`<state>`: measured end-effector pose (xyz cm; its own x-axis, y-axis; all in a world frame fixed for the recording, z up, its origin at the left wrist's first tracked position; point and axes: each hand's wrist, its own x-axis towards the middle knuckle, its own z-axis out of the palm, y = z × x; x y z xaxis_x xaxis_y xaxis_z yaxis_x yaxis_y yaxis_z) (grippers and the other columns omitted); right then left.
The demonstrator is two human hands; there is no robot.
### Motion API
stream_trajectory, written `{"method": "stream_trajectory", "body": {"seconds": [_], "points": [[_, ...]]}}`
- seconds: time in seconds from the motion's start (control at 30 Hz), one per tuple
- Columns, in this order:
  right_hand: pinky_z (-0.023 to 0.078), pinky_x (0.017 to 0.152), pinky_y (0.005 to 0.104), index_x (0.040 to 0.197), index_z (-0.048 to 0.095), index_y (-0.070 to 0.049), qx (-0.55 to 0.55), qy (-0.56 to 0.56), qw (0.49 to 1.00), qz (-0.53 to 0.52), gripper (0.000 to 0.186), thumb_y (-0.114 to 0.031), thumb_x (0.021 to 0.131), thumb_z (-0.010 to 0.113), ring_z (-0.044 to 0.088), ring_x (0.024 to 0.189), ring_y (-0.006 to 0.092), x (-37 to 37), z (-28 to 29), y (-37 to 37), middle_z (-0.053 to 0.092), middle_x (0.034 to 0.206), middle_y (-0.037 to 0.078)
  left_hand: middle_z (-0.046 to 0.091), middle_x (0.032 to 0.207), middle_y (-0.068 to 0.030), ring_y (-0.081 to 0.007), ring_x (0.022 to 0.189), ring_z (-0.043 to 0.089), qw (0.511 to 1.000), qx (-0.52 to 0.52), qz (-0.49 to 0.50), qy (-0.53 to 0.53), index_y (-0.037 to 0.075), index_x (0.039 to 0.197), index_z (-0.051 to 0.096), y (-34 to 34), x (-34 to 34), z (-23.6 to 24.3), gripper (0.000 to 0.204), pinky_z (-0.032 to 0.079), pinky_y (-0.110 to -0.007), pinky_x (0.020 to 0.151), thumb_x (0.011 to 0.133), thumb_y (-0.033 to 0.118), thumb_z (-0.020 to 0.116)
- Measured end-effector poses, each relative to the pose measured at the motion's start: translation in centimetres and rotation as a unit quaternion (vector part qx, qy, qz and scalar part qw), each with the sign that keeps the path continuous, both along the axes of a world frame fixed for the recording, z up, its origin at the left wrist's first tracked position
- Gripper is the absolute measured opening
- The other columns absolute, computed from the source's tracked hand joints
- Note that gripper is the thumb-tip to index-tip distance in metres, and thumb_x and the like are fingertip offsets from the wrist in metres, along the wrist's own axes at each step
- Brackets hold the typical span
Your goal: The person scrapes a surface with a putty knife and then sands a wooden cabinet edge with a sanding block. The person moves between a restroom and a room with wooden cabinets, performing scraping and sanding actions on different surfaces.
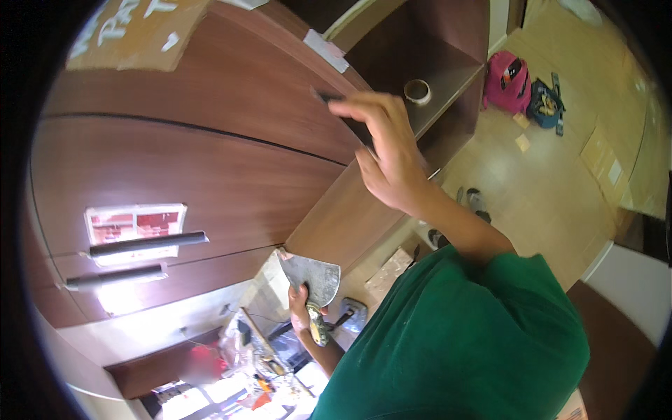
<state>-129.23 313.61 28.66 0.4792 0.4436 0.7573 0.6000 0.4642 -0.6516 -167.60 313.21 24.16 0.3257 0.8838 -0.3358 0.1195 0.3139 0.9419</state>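
Observation:
My right hand (386, 150) is raised against the edge of a brown wooden cabinet (210, 140). Its fingers are shut on a thin dark blade-like tool (343, 112) pressed to the panel. Lower down, my left hand (301, 308) grips the yellow-flecked handle of a wide metal putty knife (313, 276), with the blade pointing up near the cabinet's side panel. My green sleeve (462, 336) fills the lower right.
A roll of tape (417, 91) lies on an open shelf. Two dark bar handles (147, 243) sit on the cabinet doors, and cardboard (133, 31) lies at the top left. A pink backpack (507, 80), a blue bag (544, 103) and shoes (476, 199) are on the tiled floor. Tools clutter the bottom (259, 371).

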Motion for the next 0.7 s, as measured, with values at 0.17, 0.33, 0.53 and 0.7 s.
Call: {"method": "stream_trajectory", "body": {"seconds": [0.17, 0.33, 0.53, 0.7], "points": [[0.047, 0.091, 0.0439, 0.131, 0.064, -0.010, 0.042, -0.127, 0.949, 0.286, 0.050, -0.002, 0.081, 0.067, 0.060, 0.111, 0.0303, -4.1, -1.8, -6.3, 0.063, 0.124, 0.011, 0.068, 0.113, -0.0231, -0.0262, 0.068, 0.074, 0.969, -0.100, -0.156, -0.166, -0.012, 0.143, 0.041, 1.1, 2.4, -1.7, 0.085, 0.063, -0.032, 0.047, 0.089, 0.040, 0.080], [0.046, 0.094, 0.0434, 0.134, 0.064, -0.013, -0.026, -0.293, 0.879, 0.375, 0.048, -0.013, 0.086, 0.069, 0.059, 0.110, 0.0276, -5.3, -2.4, -9.7, 0.062, 0.126, 0.007, 0.071, 0.112, -0.0199, -0.0236, 0.075, 0.076, 0.891, -0.199, -0.324, -0.247, -0.010, 0.140, 0.049, 1.4, 5.2, -1.2, 0.061, 0.064, -0.030, 0.049, 0.091, 0.014, 0.078], [0.045, 0.095, 0.0435, 0.128, 0.068, -0.013, -0.126, -0.443, 0.858, 0.226, 0.049, -0.007, 0.079, 0.072, 0.057, 0.113, 0.0278, 0.1, -3.5, -10.3, 0.063, 0.123, 0.008, 0.074, 0.103, -0.0153, -0.0181, 0.073, 0.074, 0.888, -0.197, -0.321, -0.263, -0.008, 0.132, 0.058, -1.2, 7.8, 1.6, 0.048, 0.061, -0.028, 0.049, 0.093, 0.011, 0.078], [0.045, 0.102, 0.0427, 0.137, 0.062, -0.009, -0.214, -0.352, 0.888, 0.203, 0.048, -0.009, 0.089, 0.064, 0.057, 0.117, 0.0282, 4.4, 1.0, -9.7, 0.059, 0.130, 0.013, 0.074, 0.095, -0.0109, -0.0141, 0.071, 0.071, 0.958, -0.010, -0.256, -0.130, -0.006, 0.122, 0.065, -2.4, 9.5, 3.3, 0.031, 0.057, -0.031, 0.056, 0.098, 0.012, 0.073]]}}
